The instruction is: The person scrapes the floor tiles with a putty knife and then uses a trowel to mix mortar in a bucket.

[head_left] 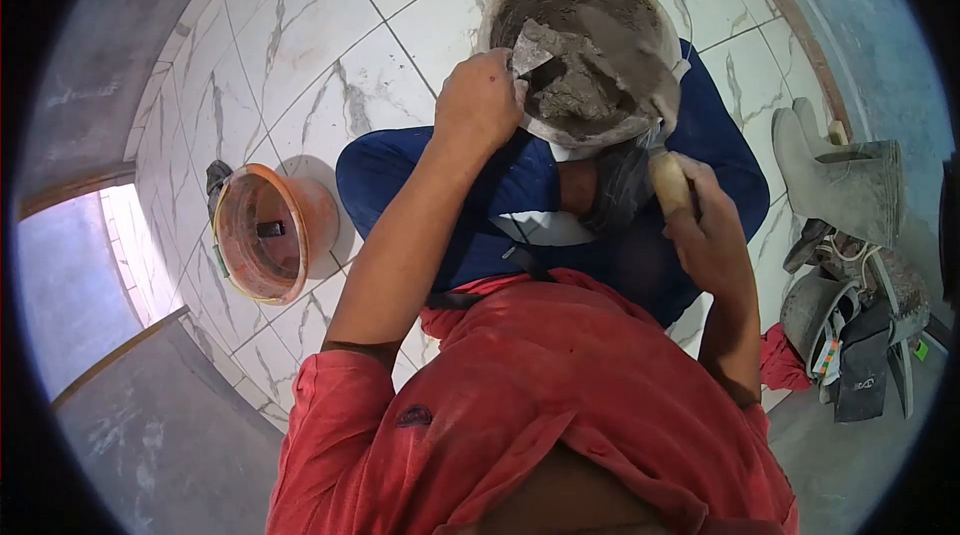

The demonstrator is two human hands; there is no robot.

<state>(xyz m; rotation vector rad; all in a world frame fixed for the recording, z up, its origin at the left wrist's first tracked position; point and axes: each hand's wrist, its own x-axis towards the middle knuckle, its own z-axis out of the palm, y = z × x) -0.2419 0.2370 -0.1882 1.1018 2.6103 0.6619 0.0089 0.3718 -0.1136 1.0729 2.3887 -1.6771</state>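
Between my bent legs stands a pale bucket (pixel 490 27) with wet grey mortar (pixel 575 100) inside, some of it smeared over the rim. My left hand (pixel 482 100) is closed at the bucket's left rim. A flat, mortar-coated blade (pixel 530 47) sticks out from its fingers over the mortar; any handle is hidden in the fist. My right hand (pixel 705 225) is wrapped round the light wooden handle of a trowel (pixel 670 183), just below the bucket's right side. The trowel points up toward the rim, and its mortar-covered blade is hard to make out from the mortar there.
An orange bucket (pixel 325 220) with a dark object inside stands on the marbled floor tiles (pixel 300 65) at the left. Grey rubber boots (pixel 850 185) and a pile of gear (pixel 860 325) lie along the right wall. A doorway (pixel 85 255) opens at far left.
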